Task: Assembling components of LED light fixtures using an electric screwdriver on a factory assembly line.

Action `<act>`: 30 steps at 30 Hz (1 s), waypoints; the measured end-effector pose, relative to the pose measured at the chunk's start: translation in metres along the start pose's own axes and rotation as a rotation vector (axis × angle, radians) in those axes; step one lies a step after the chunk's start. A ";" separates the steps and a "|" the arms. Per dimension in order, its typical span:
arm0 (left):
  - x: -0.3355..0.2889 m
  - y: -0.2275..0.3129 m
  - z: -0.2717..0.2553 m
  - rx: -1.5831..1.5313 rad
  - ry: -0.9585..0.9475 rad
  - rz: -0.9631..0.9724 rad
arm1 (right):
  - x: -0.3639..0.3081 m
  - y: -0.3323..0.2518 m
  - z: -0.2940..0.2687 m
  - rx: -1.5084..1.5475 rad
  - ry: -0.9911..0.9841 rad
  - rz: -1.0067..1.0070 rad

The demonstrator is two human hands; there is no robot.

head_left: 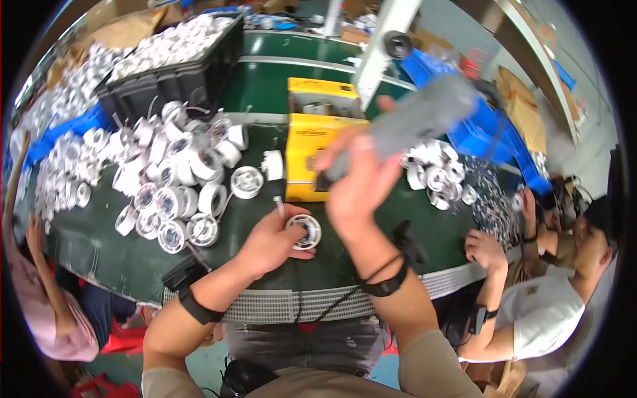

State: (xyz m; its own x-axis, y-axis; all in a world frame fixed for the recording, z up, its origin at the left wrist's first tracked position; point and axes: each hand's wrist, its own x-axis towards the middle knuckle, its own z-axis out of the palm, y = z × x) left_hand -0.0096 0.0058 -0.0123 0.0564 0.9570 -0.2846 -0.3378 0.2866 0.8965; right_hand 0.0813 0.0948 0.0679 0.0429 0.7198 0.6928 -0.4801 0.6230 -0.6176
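On the green table in front of me, my left hand (269, 240) is closed round a white round housing (312, 224), its thumb lying over the dark middle of the part. A short white piece with a wire sticks up beside those fingers. Above and to the right, my right hand (363, 178) is wrapped round a grey handheld power tool (424, 116). Motion blurs the tool, so its exact kind is hard to make out; its dark narrow end points down and left, apart from the housing. A big heap of similar white housings (189, 162) lies to the left.
Behind my hands stands an open yellow box (310, 132). A black crate (172, 79) full of small white parts is at the far left. White parts (434, 172) and scattered small pieces (494, 205) lie right, near blue bins (488, 136). People sit at both sides.
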 end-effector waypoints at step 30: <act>-0.003 0.006 0.002 0.080 -0.008 -0.012 | -0.037 -0.016 -0.018 -0.025 -0.123 0.264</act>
State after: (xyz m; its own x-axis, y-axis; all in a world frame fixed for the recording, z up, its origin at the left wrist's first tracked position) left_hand -0.0094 0.0048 -0.0057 0.0681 0.9536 -0.2932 -0.2610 0.3007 0.9173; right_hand 0.1034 0.0638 0.0460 -0.1877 0.8164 0.5462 -0.4385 0.4279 -0.7903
